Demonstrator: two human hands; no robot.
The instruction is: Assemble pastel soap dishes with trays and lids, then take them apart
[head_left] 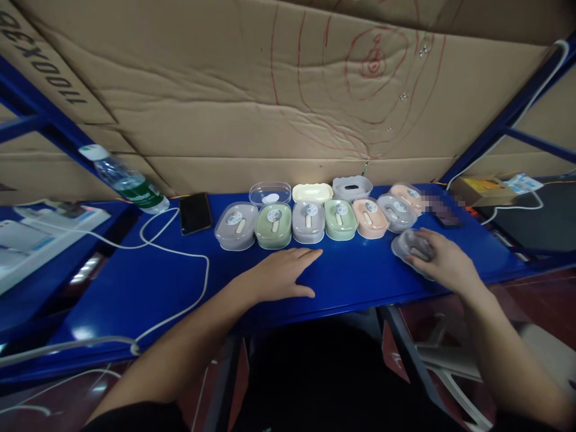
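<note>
Right hand (pixel 447 264) is pinching a gray lidded soap box (pixel 402 245) by its sides, probably light, slick plastic; left hand (pixel 282 276) is holding nothing, thumb wide.

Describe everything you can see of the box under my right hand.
The box looks greyish and rounded, with a translucent edge that suggests plastic. Blur and your right hand hide detail, so I can't make out a label or whether a lid is fully on. It is at or just above the blue table, toward the right end, nearer you than a grey lidded box. Your fingers and thumb grip it from its right side.
</note>
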